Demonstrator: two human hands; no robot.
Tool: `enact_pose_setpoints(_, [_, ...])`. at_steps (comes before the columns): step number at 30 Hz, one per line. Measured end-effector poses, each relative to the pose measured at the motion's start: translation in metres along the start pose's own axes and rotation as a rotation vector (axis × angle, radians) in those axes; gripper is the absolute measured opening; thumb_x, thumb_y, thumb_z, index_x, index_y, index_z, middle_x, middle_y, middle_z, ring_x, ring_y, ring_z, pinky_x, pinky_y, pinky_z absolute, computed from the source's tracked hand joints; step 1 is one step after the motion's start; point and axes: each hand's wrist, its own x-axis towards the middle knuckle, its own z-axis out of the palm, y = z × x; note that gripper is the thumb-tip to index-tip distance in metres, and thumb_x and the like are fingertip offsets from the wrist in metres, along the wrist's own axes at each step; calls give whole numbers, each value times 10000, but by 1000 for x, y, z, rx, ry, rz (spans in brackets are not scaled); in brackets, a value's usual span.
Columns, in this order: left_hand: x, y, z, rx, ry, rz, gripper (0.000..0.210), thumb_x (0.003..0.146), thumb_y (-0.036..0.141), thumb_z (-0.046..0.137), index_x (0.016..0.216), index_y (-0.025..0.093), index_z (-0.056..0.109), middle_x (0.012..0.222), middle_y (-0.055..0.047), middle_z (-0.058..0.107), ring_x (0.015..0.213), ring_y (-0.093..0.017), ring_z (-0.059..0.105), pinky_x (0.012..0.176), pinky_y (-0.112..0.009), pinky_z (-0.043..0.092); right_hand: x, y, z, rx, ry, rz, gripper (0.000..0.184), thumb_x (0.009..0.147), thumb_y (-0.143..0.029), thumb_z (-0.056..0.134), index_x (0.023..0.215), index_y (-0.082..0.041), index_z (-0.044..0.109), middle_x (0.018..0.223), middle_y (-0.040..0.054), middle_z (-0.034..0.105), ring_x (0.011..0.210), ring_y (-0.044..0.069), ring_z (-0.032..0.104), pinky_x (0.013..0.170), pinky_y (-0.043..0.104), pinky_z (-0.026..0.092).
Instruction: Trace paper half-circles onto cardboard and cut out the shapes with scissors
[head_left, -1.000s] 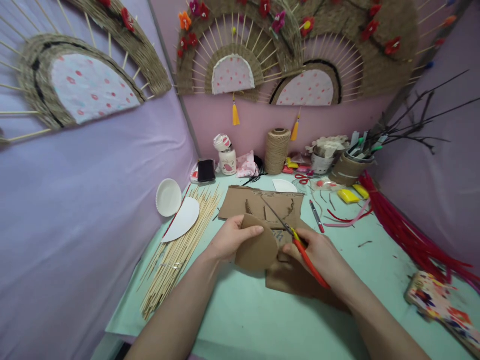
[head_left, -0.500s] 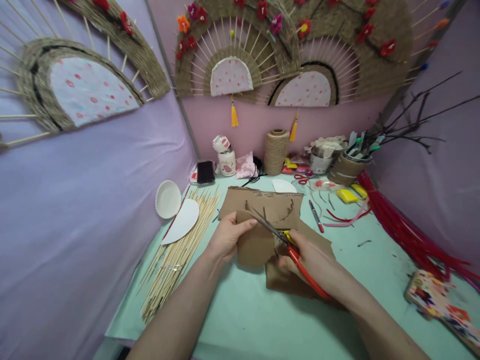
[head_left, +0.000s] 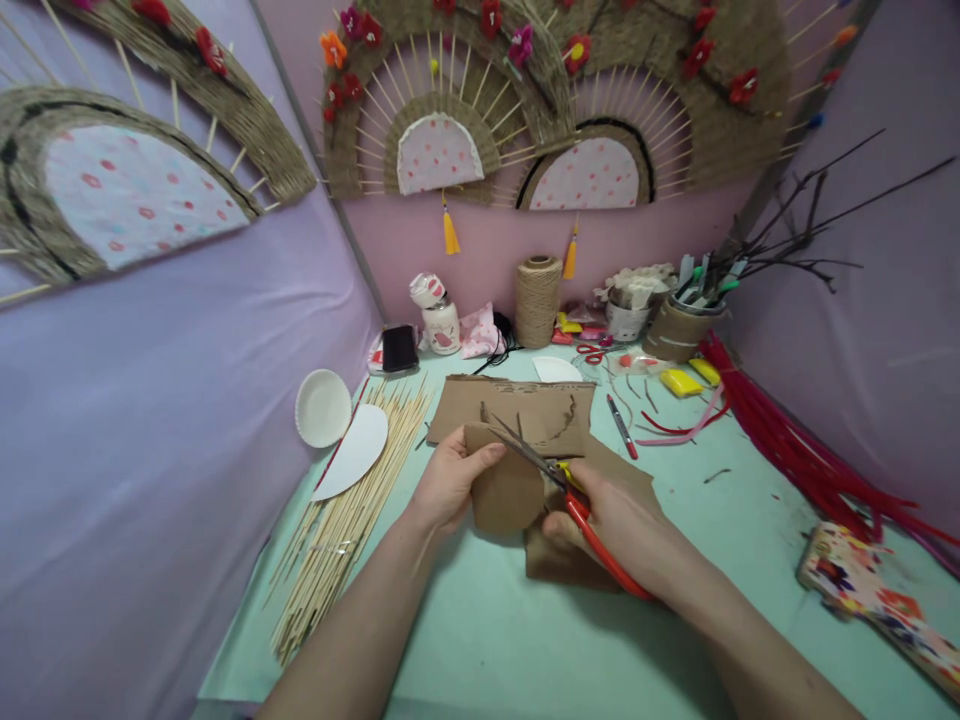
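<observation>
My left hand [head_left: 450,475] pinches a small piece of brown cardboard [head_left: 506,495] by its upper left edge, thumb on top. In my right hand [head_left: 600,510] is a pair of scissors [head_left: 589,525] with red handles, its blades pointing up and left over the top edge of that piece. Part of the grip is hidden by my fingers. Beyond the hands lies a larger cardboard sheet [head_left: 457,395] with dark marks drawn on it. More cardboard [head_left: 562,560] lies below the scissors.
A bundle of thin bamboo sticks [head_left: 337,550] and a white paper half-disc [head_left: 360,450] lie left. A twine spool [head_left: 538,305] and a white bottle [head_left: 440,325] stand at the back. To the right are a marker [head_left: 622,425], red strips [head_left: 795,450] and a paint-stained block [head_left: 847,575].
The camera view has shifted slightly, so the scene sits further left. Both hands keep their holds on the cardboard and scissors, with little visible movement between them.
</observation>
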Motion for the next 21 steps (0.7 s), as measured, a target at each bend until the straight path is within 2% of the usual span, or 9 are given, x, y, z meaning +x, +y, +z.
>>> enact_pose_setpoints(7, [1, -2, 0, -19, 20, -9, 320, 612, 248, 807, 882, 146, 670, 863, -56, 718, 784, -172, 638, 781, -311, 477, -2, -5, -4, -50, -20, 47, 275, 745, -486, 581, 815, -223, 548, 723, 26, 637, 640, 187, 545, 547, 256, 304])
enact_pose_setpoints(16, [0, -4, 0, -24, -25, -5, 306, 656, 235, 779, 928, 152, 666, 909, -60, 718, 818, -174, 641, 788, -309, 477, -2, 0, -3, -188, 9, 50, 221, 797, -435, 535, 723, -227, 522, 669, 20, 629, 608, 178, 550, 524, 248, 250])
enact_pose_setpoints(21, [0, -4, -2, -8, -49, -10, 307, 662, 249, 775, 933, 158, 663, 895, -57, 720, 831, -182, 641, 791, -314, 475, -3, -3, -5, -227, 36, 73, 294, 797, -487, 528, 679, -218, 518, 639, 28, 619, 580, 173, 534, 515, 248, 241])
